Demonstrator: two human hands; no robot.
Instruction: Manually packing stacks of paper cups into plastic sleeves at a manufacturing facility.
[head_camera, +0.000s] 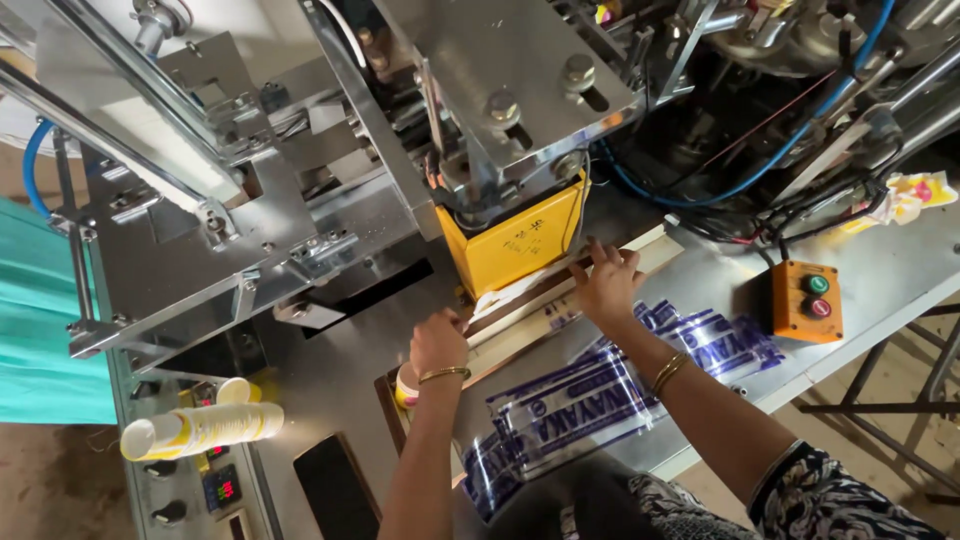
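A person's two hands work at the feed of a steel forming machine.

Left hand (438, 343) closes its fingers over a small roll or cup (mostly hidden) at the wooden guide strips (560, 300); right hand (606, 284) lies flat, fingers released, pressing the strips below the yellow block (512, 245). Seemingly alignment work; the next move likely calls for steady, even pressure. Printed plastic sleeves (580, 405) lie on the bench (880, 270).

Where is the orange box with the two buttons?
The orange control box sits on the grey metal machine table, right of the right hand, beside clear printed plastic bags.
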